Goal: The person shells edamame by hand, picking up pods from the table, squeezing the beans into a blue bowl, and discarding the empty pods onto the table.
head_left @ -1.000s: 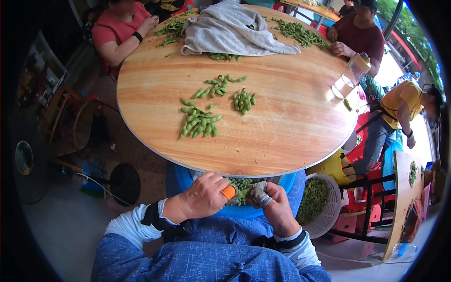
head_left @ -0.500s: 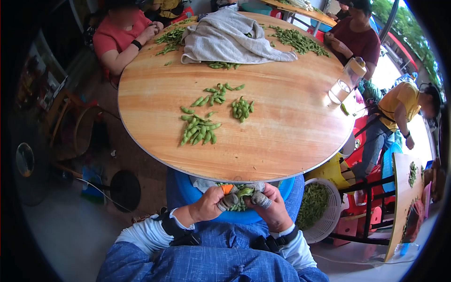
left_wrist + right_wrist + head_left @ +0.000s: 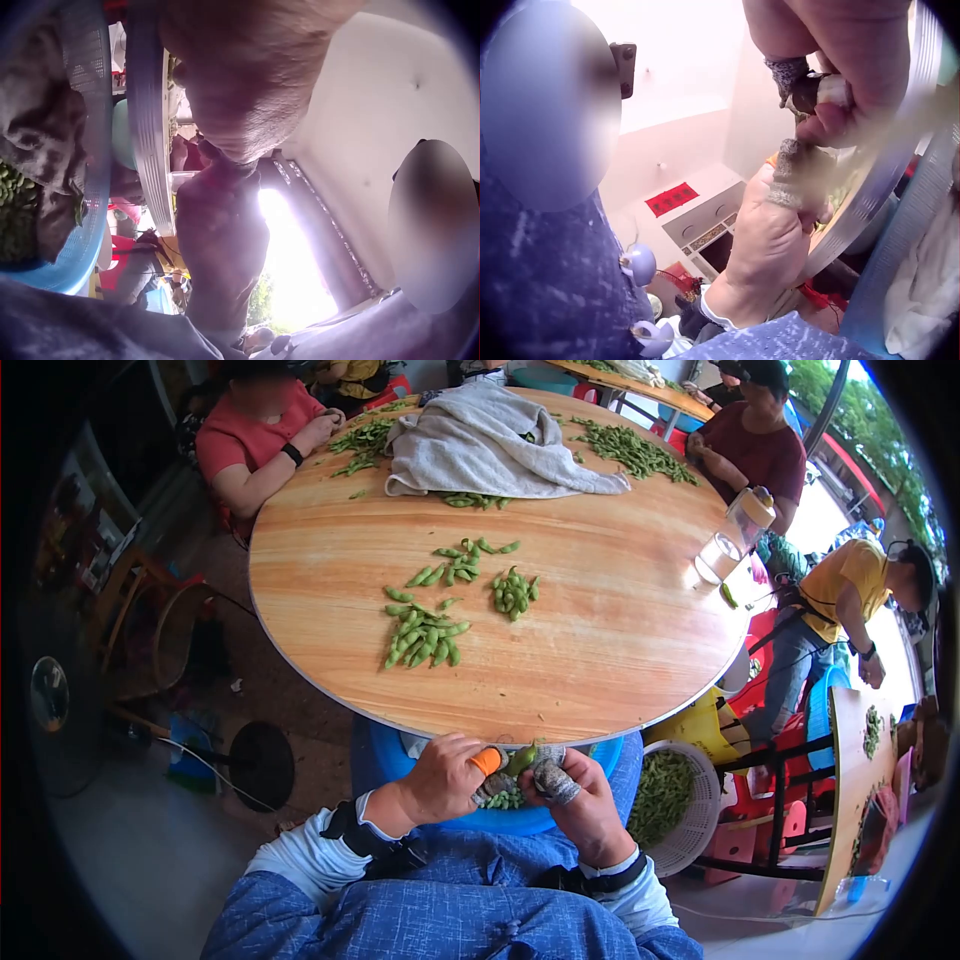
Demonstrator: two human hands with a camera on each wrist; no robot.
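Note:
A green soybean pod stands upright between my two hands, just past the table's near edge. My left hand pinches it from the left; an orange wrap shows on one finger. From the other side my right hand pinches it, with grey cloth covers on thumb and finger. Below them, a blue basin on my lap holds shelled green beans. In the left wrist view a grey cloth also lies in it. Both wrist views show the hands meeting, the pod mostly hidden.
Several pods lie in small piles on the round wooden table. Further back are a grey towel and a bottle. A white basket of pods stands at my right. People sit around the table.
My hands have drawn together from a second ago, and the pod between them has turned from lying sideways to upright. The view has tilted slightly. The table piles stay the same.

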